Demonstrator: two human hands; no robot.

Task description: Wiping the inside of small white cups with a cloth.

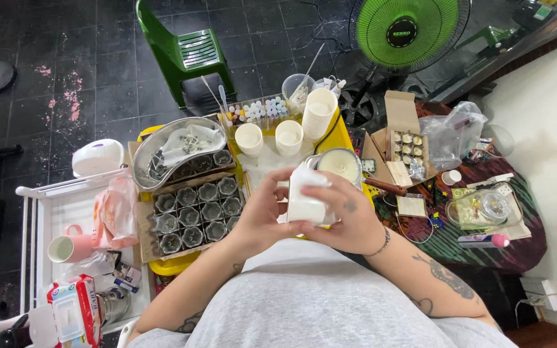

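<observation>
Left hand (262,216): curled against the left side of a white cup (305,196), fingers bearing on its wall so that it is braced from that side.
Right hand (349,219): wrapped round the cup's right side and front, thumb over the top edge; the two hands meet on the cup and clamp it between them.
White cup: held in the air just over the near edge of the yellow tray (169,265), close to the person's body, where both hands can steady it. Its mouth seems to tilt away from the camera, though the fingers hide too much to be sure.
Small pot (340,164): stands just beyond the cup, filled with a pale, creamy liquid and within easy reach of the hands.
Filled cups (269,137): two sit side by side farther back on the tray, with a stack of empty white cups (319,113) to their right, kept at hand as supply.
Grey moulds (198,209): ranked in rows in a cardboard tray at the left, upright and open-mouthed.
Metal basin (178,149): behind the moulds, holding small metal pieces and crumpled paper.
Green fan (407,31): stands on the floor beyond the table, faced toward the work.
</observation>
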